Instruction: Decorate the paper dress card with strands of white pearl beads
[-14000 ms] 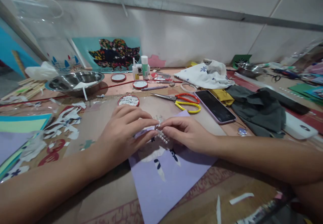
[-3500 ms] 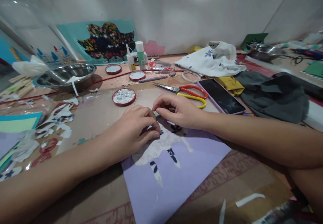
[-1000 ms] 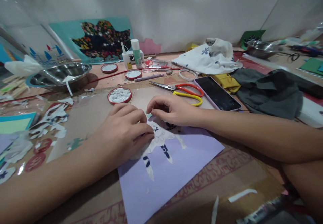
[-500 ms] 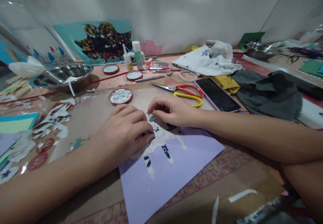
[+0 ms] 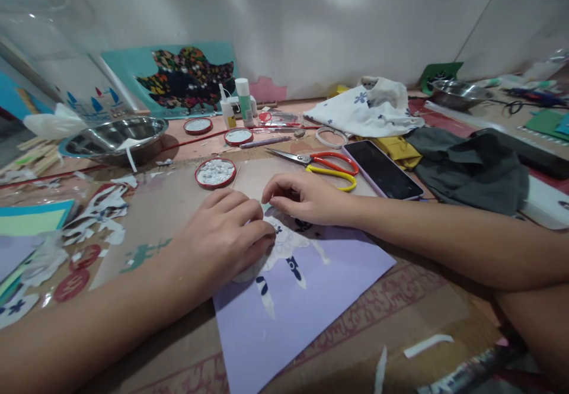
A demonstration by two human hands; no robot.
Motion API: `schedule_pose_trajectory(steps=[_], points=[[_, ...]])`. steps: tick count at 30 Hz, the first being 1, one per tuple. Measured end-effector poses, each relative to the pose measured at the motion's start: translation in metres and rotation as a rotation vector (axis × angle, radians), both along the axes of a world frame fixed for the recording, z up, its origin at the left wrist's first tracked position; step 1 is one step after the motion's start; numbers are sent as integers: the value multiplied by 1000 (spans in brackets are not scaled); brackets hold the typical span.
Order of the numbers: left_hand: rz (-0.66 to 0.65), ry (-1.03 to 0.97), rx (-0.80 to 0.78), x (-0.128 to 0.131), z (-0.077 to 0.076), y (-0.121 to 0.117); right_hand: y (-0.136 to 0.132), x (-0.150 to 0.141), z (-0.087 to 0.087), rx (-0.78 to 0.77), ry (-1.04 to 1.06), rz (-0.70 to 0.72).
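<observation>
A sheet of purple paper (image 5: 320,287) lies before me with a white fabric cutout (image 5: 291,243) patterned in dark blue flowers on it. My left hand (image 5: 235,225) rests on the cutout's left side, fingers curled and pressed together; anything between them is hidden. At the cutout's upper edge, my right hand (image 5: 306,198) has thumb and forefinger curled almost tip to tip, and whatever they pinch is too small to make out. Small shiny beads show on the cutout between the hands. Above my left hand stands a red-rimmed lid of clear beads (image 5: 216,173).
Scissors (image 5: 317,163) with red and yellow handles lie behind my right hand, beside a phone (image 5: 383,169). Farther back are a glue bottle (image 5: 227,109), a glue stick (image 5: 244,102), a steel bowl (image 5: 113,139) and white flowered cloth (image 5: 364,109). Fabric scraps (image 5: 104,210) lie left.
The fingers of my left hand have drawn closer together, closing the gap seen earlier. My right hand keeps nearly the same pose. The whole view has shifted slightly.
</observation>
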State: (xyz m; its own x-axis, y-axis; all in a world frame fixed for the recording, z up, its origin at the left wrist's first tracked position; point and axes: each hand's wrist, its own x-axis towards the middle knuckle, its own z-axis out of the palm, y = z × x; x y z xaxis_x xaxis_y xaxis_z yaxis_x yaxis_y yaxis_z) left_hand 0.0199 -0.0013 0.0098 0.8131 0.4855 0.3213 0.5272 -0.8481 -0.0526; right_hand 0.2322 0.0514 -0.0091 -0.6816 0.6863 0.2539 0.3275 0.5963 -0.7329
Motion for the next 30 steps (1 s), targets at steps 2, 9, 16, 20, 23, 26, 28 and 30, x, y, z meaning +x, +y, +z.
schedule_pose_trajectory(steps=[2,9,16,20,23,26,28,30], points=[[10,-18,9,-1,-2,1,0,0,0,-6,2,-4],[-18,-20,-72,-4,-7,6,0,1,3,15,-30,-17],[-38,-2,-41,-2,-6,4,-2,1,3,21,-43,-32],[-46,-6,-60,-1,-4,4,-2,1,2,23,-44,-28],[-13,-15,-81,0,-2,5,-1,1,2,27,-32,-29],[7,-23,-83,0,-3,5,-1,1,1,27,-13,-27],[-3,-19,-90,0,-4,5,-1,0,1,25,-12,-20],[-12,-26,-97,0,-4,5,-1,0,1,29,-20,-17]])
